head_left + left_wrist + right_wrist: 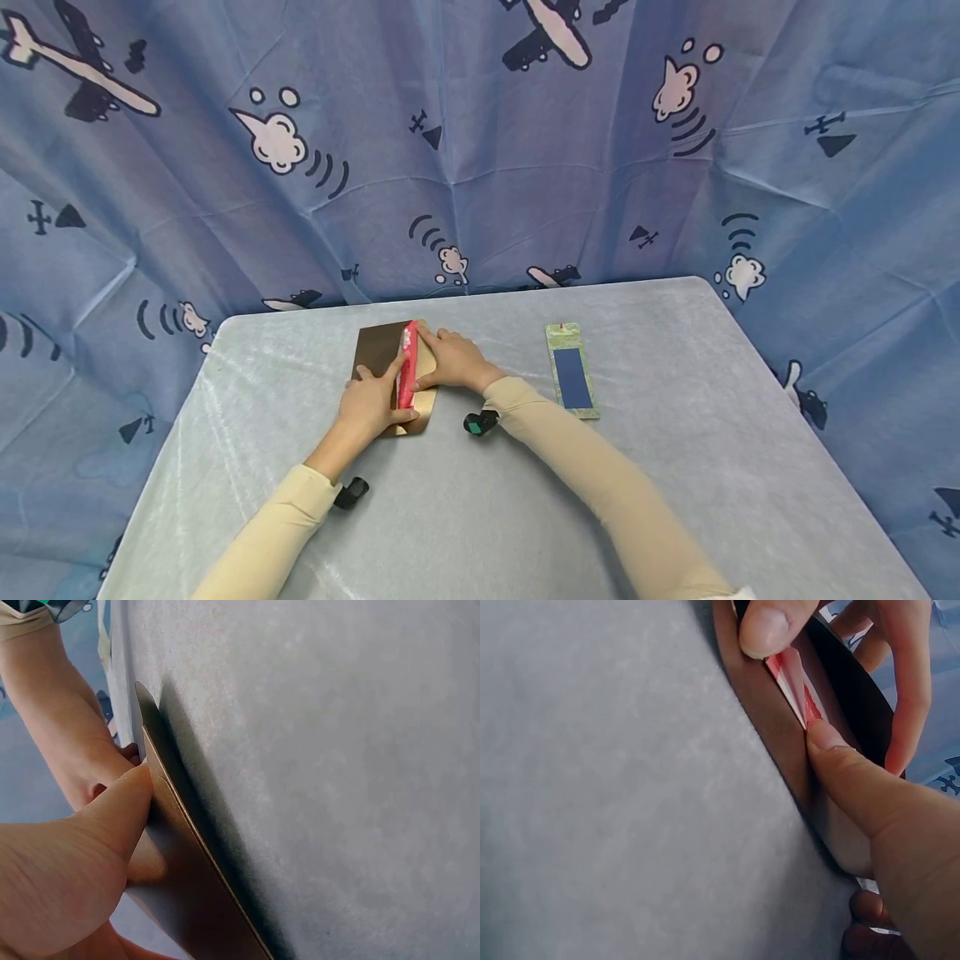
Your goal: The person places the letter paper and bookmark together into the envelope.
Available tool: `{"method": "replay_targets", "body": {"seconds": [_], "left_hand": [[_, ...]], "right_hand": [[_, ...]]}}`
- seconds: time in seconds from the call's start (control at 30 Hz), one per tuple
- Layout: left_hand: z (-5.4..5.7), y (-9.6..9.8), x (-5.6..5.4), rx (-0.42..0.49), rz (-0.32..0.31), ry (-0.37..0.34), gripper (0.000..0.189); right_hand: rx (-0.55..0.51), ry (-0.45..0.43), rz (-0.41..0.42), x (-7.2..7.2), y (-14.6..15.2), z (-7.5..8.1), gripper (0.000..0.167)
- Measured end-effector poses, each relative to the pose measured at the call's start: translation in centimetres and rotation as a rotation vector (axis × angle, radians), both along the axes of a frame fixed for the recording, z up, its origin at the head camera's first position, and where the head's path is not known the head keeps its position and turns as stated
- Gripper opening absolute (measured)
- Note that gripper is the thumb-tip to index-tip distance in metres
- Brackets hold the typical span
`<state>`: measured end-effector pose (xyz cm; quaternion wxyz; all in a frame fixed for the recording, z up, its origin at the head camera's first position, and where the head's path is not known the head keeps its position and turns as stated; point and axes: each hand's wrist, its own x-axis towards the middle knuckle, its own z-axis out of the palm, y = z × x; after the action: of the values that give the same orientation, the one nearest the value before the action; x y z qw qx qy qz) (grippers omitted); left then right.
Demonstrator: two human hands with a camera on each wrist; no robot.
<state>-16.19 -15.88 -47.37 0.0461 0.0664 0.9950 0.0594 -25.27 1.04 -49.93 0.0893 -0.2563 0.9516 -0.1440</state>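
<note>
A flat brown folder-like piece (375, 346) with a gold-toned inner side lies on the table, with a red-and-white strip-shaped packet (408, 367) along its middle. My left hand (367, 404) holds the folder from the left, its thumb at the near edge and its index finger beside the packet. From the right, my right hand (456, 360) grips the packet's side, thumb nearer me and fingers toward its far end. Both thumbs lie close together at the packet's near end in the right wrist view. The folder's edge (202, 840) stands slightly off the cloth in the left wrist view.
A green-patterned flat piece with a dark blue rectangle (573, 375) lies to the right of my right hand. Pale grey cloth covers the table (712, 467). Behind its far edge hangs a blue curtain (480, 167) printed with planes.
</note>
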Motion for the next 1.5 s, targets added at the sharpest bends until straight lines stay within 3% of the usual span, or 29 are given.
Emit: {"method": "replay_targets", "body": {"seconds": [1.5], "left_hand": [[-0.18,0.07,-0.11,0.003,0.005,-0.029,0.103]], "right_hand": [[0.0,0.096,-0.016,0.14,-0.8,-0.78,0.111]]}}
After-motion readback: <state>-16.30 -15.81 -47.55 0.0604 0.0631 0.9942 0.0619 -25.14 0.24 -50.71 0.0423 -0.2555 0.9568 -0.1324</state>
